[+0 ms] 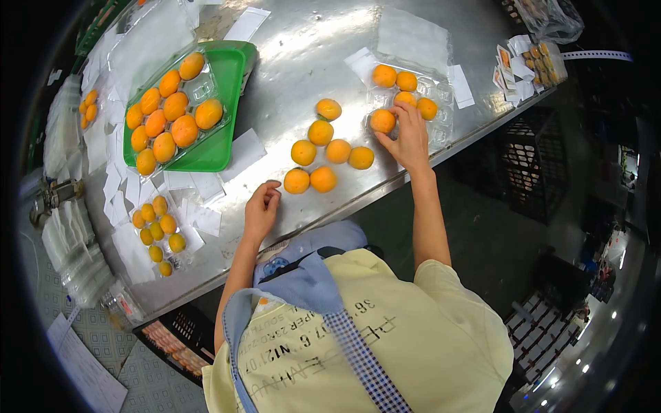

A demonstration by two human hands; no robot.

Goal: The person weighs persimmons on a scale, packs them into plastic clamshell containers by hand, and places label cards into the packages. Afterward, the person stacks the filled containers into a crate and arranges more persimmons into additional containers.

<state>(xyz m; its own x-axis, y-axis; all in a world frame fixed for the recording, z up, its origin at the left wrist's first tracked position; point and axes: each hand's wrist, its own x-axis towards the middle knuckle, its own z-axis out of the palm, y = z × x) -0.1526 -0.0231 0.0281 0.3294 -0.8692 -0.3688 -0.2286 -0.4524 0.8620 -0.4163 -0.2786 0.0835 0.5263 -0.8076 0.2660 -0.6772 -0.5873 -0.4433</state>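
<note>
My right hand [412, 141] has its thumb and fingers on an orange fruit [383, 121] at the near left corner of a clear plastic tray [441, 127]. Several more orange fruits [406, 81] sit in that tray, and its clear lid [412, 40] lies opened behind it. My left hand [263, 210] rests near the table's front edge with its fingers curled, just left of a loose fruit [296, 181]. Whether anything is inside those fingers is hidden. Several loose fruits [337, 151] lie on the metal between my hands.
A filled clear tray of fruits [175, 105] stands on a green tray [231, 131] at the left. Smaller fruits [167, 224] in a pack lie nearer. White papers [244, 153] are scattered around. A filled pack [544, 65] is at the far right; a dark crate [530, 162] stands beyond the table edge [358, 197].
</note>
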